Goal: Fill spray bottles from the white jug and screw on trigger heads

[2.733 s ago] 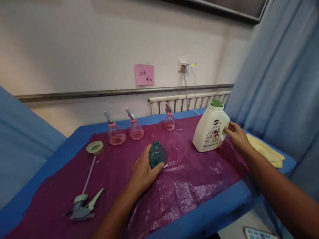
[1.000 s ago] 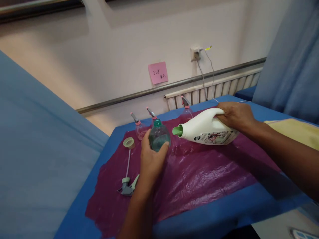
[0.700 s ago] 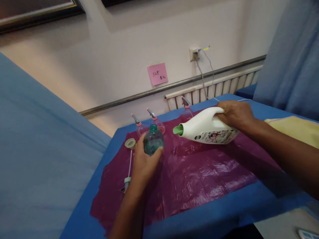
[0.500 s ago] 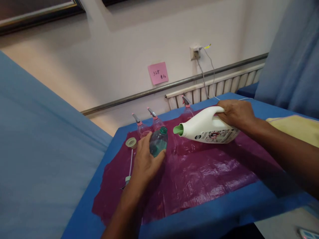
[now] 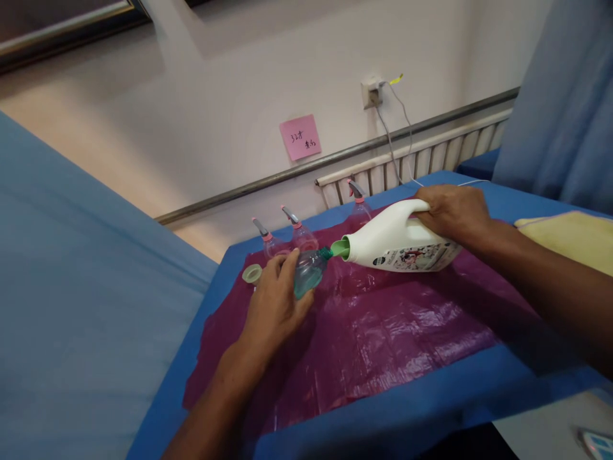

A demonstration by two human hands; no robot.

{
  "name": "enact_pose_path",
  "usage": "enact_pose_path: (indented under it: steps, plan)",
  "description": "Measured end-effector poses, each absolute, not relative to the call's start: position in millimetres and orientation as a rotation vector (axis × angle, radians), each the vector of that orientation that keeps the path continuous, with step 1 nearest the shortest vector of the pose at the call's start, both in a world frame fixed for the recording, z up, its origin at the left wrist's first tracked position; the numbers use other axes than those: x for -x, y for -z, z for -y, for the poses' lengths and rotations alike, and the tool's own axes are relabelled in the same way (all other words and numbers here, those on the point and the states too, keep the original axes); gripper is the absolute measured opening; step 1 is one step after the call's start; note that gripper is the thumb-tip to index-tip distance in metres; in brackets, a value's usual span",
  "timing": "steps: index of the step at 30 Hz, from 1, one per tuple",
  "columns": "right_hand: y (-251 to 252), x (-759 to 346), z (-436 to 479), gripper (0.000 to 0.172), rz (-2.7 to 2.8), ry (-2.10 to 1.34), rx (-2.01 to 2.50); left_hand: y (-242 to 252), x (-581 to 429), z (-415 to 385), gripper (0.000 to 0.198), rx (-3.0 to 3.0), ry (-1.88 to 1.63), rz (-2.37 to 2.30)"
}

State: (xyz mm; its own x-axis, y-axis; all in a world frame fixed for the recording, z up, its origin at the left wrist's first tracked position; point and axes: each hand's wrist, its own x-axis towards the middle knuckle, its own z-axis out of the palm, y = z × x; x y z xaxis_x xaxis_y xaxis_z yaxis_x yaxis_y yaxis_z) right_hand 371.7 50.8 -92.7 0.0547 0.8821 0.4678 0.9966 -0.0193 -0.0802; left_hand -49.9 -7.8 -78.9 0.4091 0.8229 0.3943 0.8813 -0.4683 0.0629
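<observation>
My left hand (image 5: 275,297) is closed around a clear green bottle (image 5: 309,271) with some liquid in it. The bottle tilts to the right, its open mouth against the green spout (image 5: 340,248) of a big white jug. My right hand (image 5: 454,211) grips that white jug (image 5: 393,239) by its handle; the jug lies nearly level, mouth to the left. Behind my left hand stand two clear spray bottles (image 5: 306,241) with grey and pink triggers, and a third spray bottle (image 5: 360,207) is farther right. A pale green cap (image 5: 251,274) is left of my left hand.
A purple plastic sheet (image 5: 383,326) covers much of the blue table (image 5: 201,332). A yellow cloth (image 5: 569,236) lies at the right. Blue curtains (image 5: 71,287) hang at both sides. Behind are a radiator (image 5: 431,160) and a wall socket (image 5: 371,93) with cables.
The green bottle has tipped to the right, and its mouth has met the jug's spout. My left wrist and forearm now hide the white tube and pump piece. The jug has barely shifted.
</observation>
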Motion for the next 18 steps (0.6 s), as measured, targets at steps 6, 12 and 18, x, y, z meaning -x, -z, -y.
enact_pose_path:
  steps: [6,12,18]
  plan:
    - [92,-371,-51,0.037,1.872,0.362,1.954,65,50,5,0.082,2.546,0.478,1.496]
    - [88,-366,-50,0.036,1.862,0.304,1.971,58,52,3,0.081,2.522,0.365,1.484]
    - [90,-367,-53,0.034,1.890,0.375,1.951,56,53,2,0.082,2.506,0.357,1.422]
